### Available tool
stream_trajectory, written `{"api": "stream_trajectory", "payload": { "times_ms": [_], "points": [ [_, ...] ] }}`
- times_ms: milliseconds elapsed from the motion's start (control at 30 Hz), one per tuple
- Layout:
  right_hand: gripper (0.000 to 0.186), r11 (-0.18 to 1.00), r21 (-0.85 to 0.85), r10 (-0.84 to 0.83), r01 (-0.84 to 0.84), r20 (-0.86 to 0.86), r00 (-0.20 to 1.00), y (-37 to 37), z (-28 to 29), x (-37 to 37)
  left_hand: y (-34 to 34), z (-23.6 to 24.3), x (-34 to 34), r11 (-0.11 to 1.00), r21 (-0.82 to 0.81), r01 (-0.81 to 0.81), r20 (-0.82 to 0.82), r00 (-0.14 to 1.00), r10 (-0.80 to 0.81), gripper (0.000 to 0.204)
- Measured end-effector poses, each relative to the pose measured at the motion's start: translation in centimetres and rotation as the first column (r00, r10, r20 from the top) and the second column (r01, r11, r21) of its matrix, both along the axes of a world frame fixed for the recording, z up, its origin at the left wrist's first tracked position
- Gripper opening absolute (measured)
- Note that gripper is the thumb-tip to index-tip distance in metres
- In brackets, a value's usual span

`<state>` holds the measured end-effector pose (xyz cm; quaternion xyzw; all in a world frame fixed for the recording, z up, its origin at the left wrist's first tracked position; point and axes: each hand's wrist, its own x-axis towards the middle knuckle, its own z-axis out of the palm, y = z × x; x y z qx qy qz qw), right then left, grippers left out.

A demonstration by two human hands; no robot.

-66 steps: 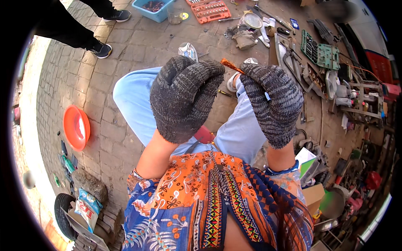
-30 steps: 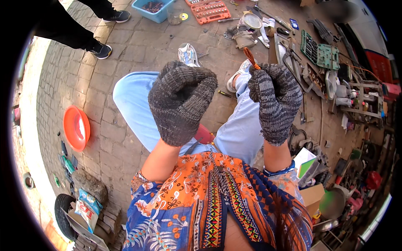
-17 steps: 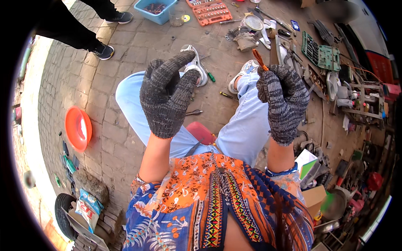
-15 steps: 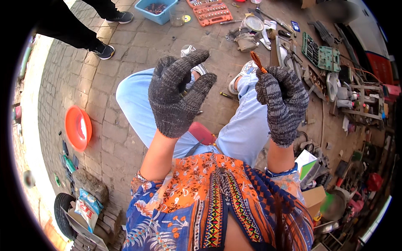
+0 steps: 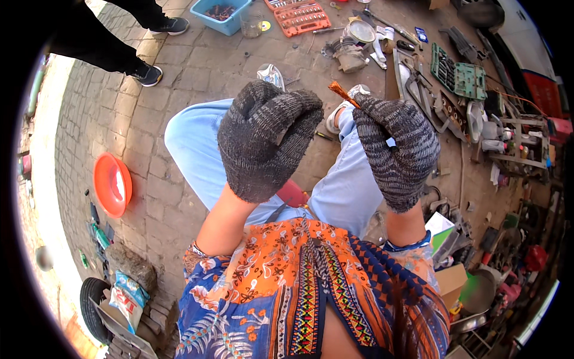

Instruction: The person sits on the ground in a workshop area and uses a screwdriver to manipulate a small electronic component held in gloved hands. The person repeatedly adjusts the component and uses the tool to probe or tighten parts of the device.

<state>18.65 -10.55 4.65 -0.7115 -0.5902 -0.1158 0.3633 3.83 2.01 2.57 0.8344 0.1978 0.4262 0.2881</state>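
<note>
Dark grey knitted gloves cover both hands, which are raised over my lap. My right hand (image 5: pixel 397 149) pinches a short bundle of copper-coloured wire (image 5: pixel 343 94) between thumb and fingers. The bundle's frayed end sticks out to the upper left, toward my other hand. A gap apart from it, my left hand (image 5: pixel 266 140) is closed, thumb tip pressed against the fingertips. Whatever may be between those fingers is hidden or too fine to see.
An orange-red basin (image 5: pixel 112 184) stands at left. At the far side are a blue tub (image 5: pixel 221 18) and an orange socket case (image 5: pixel 299 19). A green tool case (image 5: pixel 458 75) and scattered metal parts line the right. Another person's legs (image 5: pixel 98 39) stand upper left.
My left hand has closed from spread fingers into a pinch and come nearer the right. My right hand has tilted, so the copper wire's end now points further left and sits lower.
</note>
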Motion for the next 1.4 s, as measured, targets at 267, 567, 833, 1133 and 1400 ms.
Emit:
{"api": "stream_trajectory", "payload": {
  "times_ms": [267,567,833,1133,1400],
  "points": [
    [0.025,0.971,-0.156,0.213,-0.18,0.234,0.949,-0.3,0.3,0.8,1.4,1.5,-0.1,0.969,0.229,0.094,-0.066,0.995,-0.081,0.025],
    [0.021,0.944,0.145,0.312,-0.297,-0.089,0.946,-0.1,-0.5,1.2,2.1,0.0,0.0,0.707,-0.529,0.469,0.113,0.865,-0.489,0.019],
    [0.034,0.986,-0.069,0.164,-0.15,0.328,0.93,0.1,-0.1,0.9,-0.1,1.0,-0.1,0.993,-0.016,0.116,-0.005,0.993,-0.116,0.022],
    [0.023,0.807,-0.1,0.573,-0.582,-0.105,0.813,-1.7,-0.6,2.6,2.4,1.4,-1.6,0.625,-0.621,0.474,0.023,0.807,-0.589,0.02],
    [0.027,0.972,0.128,0.225,-0.199,-0.244,0.943,0.4,-0.9,-0.2,-0.9,-0.3,-1.0,0.7,-0.613,0.366,0.137,0.922,-0.362,0.022]
  ]
}}
